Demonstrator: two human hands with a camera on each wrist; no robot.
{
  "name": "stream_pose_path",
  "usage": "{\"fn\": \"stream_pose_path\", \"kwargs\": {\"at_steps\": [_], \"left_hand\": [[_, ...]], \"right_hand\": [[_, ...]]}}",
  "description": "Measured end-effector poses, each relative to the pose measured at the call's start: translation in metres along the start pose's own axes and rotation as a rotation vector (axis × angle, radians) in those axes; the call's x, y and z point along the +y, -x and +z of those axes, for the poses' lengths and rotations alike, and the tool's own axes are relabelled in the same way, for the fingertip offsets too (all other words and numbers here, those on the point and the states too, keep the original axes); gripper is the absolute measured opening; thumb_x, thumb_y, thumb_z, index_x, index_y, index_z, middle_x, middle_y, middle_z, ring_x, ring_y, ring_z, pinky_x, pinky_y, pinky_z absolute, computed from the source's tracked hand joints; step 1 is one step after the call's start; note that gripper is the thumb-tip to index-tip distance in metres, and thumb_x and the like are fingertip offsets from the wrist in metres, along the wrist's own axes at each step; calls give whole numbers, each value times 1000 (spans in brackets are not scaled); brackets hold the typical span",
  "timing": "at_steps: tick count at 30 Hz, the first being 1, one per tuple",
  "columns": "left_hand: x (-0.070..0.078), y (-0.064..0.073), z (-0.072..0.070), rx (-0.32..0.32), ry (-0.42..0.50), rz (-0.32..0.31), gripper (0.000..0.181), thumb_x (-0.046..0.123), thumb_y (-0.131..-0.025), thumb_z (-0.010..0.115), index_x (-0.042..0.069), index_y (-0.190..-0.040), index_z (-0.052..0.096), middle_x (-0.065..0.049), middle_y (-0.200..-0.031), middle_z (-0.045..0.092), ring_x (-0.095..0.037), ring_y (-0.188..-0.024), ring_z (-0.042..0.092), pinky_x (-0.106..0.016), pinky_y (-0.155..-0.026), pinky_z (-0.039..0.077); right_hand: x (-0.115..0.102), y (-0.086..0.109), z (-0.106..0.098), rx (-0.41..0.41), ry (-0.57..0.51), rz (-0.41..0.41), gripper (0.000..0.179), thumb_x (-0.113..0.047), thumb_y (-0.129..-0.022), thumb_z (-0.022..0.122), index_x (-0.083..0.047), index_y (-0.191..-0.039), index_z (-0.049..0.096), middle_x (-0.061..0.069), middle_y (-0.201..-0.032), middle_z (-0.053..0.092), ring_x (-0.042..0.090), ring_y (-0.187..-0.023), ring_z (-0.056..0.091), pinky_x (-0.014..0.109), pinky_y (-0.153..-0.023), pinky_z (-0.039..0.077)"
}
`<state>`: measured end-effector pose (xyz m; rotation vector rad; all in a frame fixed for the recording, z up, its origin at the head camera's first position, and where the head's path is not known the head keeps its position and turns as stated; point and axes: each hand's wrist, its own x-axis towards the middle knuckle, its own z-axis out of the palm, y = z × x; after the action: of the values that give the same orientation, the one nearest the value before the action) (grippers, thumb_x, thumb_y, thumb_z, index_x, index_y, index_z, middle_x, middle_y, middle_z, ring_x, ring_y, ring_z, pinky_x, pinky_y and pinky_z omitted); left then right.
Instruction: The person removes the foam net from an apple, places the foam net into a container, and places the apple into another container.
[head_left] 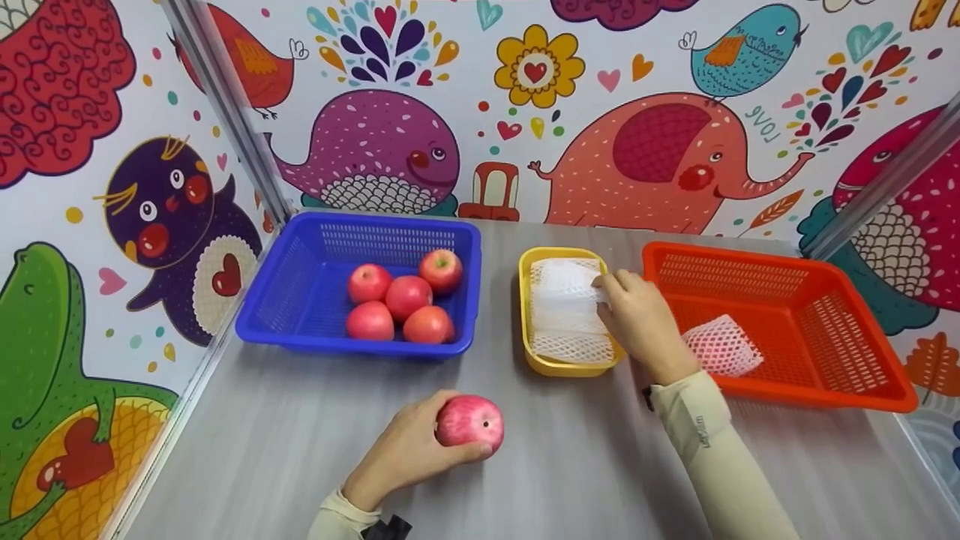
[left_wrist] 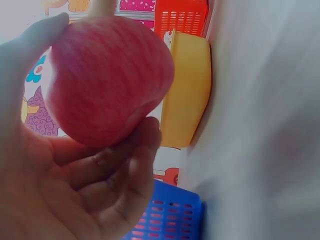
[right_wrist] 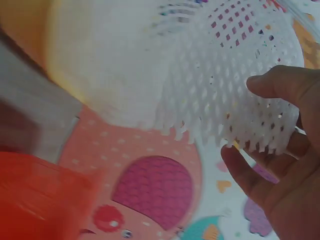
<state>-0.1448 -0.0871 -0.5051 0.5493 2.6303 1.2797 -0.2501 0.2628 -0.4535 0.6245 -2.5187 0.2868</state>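
Note:
My left hand (head_left: 411,444) holds a red apple (head_left: 469,421) above the near part of the table, its thumb and fingers curled round the fruit. The left wrist view shows the same apple (left_wrist: 112,80) close up, bare-skinned. Over the right side of a small yellow basket (head_left: 571,370), my right hand (head_left: 643,324) pinches the edge of a white foam net (right_wrist: 225,95) between thumb and fingers. Several more white foam nets (head_left: 566,315) lie stacked in that basket.
A blue basket (head_left: 289,300) with several red apples (head_left: 409,298) stands at the left. To the right, an orange-red basket (head_left: 802,330) holds an apple wrapped in foam net (head_left: 724,346). Printed wall panels (head_left: 502,90) enclose the grey table (head_left: 555,457) at the back and sides.

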Motion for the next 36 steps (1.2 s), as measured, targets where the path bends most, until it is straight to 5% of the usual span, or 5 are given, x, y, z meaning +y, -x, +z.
{"fn": "stream_pose_path", "kwargs": {"at_steps": [6,11,20,36], "left_hand": [[1,-1,0,-6,4,-11,75,71,-72,75,20,-124,62,8,-107,66,-14,-96,61,-38,-80,51],[1,-2,0,-5,7,-14,77,71,-72,75,19,-126,61,7,-109,66,-14,-96,62,-38,-81,52],[1,-2,-1,-4,3,-23,78,72,-72,75,17,-126,62,6,-109,67,-14,-96,62,-38,-81,52],[1,-1,-2,-31,1,-26,80,72,-72,74,16,-127,61,5,-110,67,-15,-96,62,-39,-82,52]], "right_hand": [[10,14,46,-184,24,29,18,2,-79,75,0,-97,69,16,-89,63,38,-77,61,51,-68,52],[11,19,54,-303,34,55,20,0,-81,75,2,-100,71,18,-93,66,38,-82,63,52,-72,53],[-3,18,7,-377,-10,87,46,-17,-84,74,3,-124,61,21,-117,63,41,-105,58,57,-90,48],[-37,50,-55,-202,-48,13,40,-16,-81,80,-4,-116,66,10,-107,65,29,-93,61,47,-84,51]]}}
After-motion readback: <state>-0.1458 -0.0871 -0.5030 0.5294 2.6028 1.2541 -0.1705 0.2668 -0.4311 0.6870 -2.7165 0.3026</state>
